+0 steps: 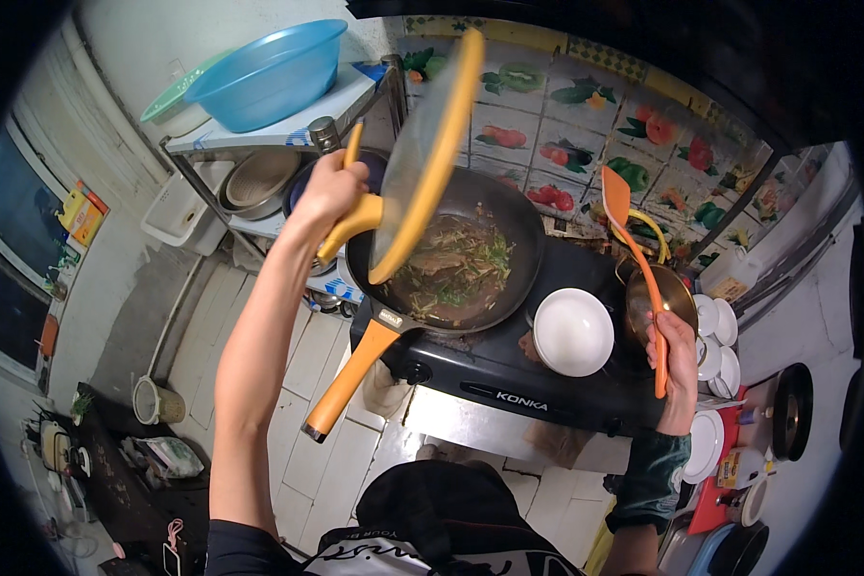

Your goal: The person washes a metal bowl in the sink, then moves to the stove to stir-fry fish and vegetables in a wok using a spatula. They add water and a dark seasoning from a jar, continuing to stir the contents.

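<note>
My left hand (pixel 331 189) grips the yellow handle of a glass pan lid (pixel 439 151). The yellow-rimmed lid is tilted almost on edge over the left side of a dark frying pan (pixel 529 237). Inside the pan, brown food (pixel 453 263) with chopped greens lies in sauce. The pan's orange handle (pixel 353 381) points toward me, untouched. In my right hand (pixel 673 353) is an orange spatula (pixel 617 196), held blade up above a brass-coloured pot (pixel 662 288). A white bowl (pixel 573 331) sits on the black gas stove (pixel 468 367) between pan and pot.
On the left, a metal rack (pixel 266 137) carries a blue basin (pixel 266 75) and metal bowls (pixel 259 180). Several white dishes (pixel 716 353), a white plate (pixel 704 446) and bottles (pixel 741 466) crowd the right side. Fruit-patterned tiles (pixel 540 129) cover the wall behind the stove.
</note>
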A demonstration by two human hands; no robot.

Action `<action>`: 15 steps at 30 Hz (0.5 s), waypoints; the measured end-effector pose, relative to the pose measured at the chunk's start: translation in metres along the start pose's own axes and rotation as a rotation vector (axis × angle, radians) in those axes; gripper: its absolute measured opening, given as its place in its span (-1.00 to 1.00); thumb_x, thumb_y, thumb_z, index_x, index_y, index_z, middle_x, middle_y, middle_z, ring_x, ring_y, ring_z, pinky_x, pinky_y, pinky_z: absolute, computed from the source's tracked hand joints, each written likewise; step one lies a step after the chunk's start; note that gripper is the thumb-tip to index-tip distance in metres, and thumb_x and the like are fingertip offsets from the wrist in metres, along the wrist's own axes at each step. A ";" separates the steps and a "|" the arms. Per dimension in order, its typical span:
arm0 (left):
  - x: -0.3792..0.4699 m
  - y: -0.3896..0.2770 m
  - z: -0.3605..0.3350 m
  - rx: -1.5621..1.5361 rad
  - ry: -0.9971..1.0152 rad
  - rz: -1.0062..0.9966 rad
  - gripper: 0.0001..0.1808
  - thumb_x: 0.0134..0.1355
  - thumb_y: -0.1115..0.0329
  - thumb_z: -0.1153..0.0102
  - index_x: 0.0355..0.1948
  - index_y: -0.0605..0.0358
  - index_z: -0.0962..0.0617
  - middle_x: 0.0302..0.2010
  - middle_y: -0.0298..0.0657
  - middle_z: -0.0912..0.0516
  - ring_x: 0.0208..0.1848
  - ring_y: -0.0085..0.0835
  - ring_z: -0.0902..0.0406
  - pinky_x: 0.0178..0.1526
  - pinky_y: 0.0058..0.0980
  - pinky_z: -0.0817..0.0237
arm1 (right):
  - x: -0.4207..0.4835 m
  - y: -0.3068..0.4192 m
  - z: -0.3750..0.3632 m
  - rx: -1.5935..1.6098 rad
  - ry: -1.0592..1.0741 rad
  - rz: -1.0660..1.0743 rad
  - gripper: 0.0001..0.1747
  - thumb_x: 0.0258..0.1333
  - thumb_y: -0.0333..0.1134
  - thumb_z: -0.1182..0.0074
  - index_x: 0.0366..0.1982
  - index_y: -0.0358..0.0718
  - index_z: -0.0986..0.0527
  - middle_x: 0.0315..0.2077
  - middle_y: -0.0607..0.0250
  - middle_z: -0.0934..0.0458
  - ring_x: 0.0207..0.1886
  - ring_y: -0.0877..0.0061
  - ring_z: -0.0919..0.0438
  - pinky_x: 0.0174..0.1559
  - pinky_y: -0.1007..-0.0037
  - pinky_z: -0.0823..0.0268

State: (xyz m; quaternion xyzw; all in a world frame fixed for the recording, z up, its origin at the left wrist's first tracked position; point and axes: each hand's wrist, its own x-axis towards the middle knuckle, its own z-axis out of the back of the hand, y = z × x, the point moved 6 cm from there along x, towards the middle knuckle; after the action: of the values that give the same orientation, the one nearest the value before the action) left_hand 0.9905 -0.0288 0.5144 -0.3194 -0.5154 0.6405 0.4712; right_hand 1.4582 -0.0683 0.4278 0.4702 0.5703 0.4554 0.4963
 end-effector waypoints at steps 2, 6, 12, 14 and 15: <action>-0.009 0.001 0.010 -0.211 0.075 0.062 -0.64 0.04 0.45 0.10 -0.11 0.41 -0.38 -0.45 -0.19 -0.47 -0.51 -0.52 -0.41 -0.46 -0.57 -0.29 | -0.003 -0.001 0.002 0.006 0.001 -0.018 -0.75 0.13 -0.26 0.12 -0.32 -0.34 -0.38 -0.66 0.40 -0.33 -0.79 0.75 -0.25 -0.78 0.71 -0.07; -0.036 0.012 0.026 -0.830 0.082 0.003 -0.74 0.16 0.43 0.08 -0.16 0.40 -0.40 -0.29 -0.08 -0.51 -0.32 -0.45 -0.51 -0.34 -0.54 -0.41 | -0.007 0.000 0.002 0.038 0.021 -0.037 -0.76 0.11 -0.30 0.12 -0.30 -0.35 -0.38 -0.66 0.38 -0.33 -0.79 0.74 -0.25 -0.78 0.71 -0.07; -0.071 0.045 0.046 -1.294 0.152 -0.048 -0.73 0.16 0.42 0.08 -0.14 0.39 -0.39 -0.27 -0.07 -0.49 -0.29 -0.44 -0.49 -0.31 -0.53 -0.38 | -0.009 0.009 -0.014 0.066 0.118 -0.040 -0.75 0.09 -0.34 0.13 -0.24 -0.37 -0.36 -0.63 0.35 -0.33 -0.76 0.72 -0.27 -0.76 0.70 -0.10; -0.086 0.057 0.053 -1.383 0.164 -0.056 -0.72 0.16 0.42 0.08 -0.14 0.39 -0.38 -0.26 -0.07 -0.48 -0.28 -0.43 -0.49 -0.30 -0.52 -0.37 | -0.006 0.011 -0.025 0.052 0.188 -0.051 -0.74 0.09 -0.34 0.13 -0.22 -0.38 -0.34 -0.62 0.36 -0.33 -0.73 0.72 -0.28 -0.74 0.70 -0.11; -0.092 0.064 0.057 -1.420 0.163 -0.061 -0.72 0.16 0.41 0.08 -0.14 0.38 -0.38 -0.25 -0.06 -0.47 -0.28 -0.43 -0.48 -0.30 -0.52 -0.37 | -0.004 0.012 -0.031 0.048 0.234 -0.048 -0.73 0.10 -0.34 0.13 -0.21 -0.38 -0.34 -0.62 0.36 -0.33 -0.72 0.72 -0.28 -0.73 0.70 -0.12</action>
State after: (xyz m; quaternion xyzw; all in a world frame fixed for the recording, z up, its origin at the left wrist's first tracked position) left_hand 0.9545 -0.1366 0.4613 -0.5813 -0.7799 0.1109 0.2041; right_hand 1.4289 -0.0719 0.4430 0.4120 0.6459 0.4815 0.4258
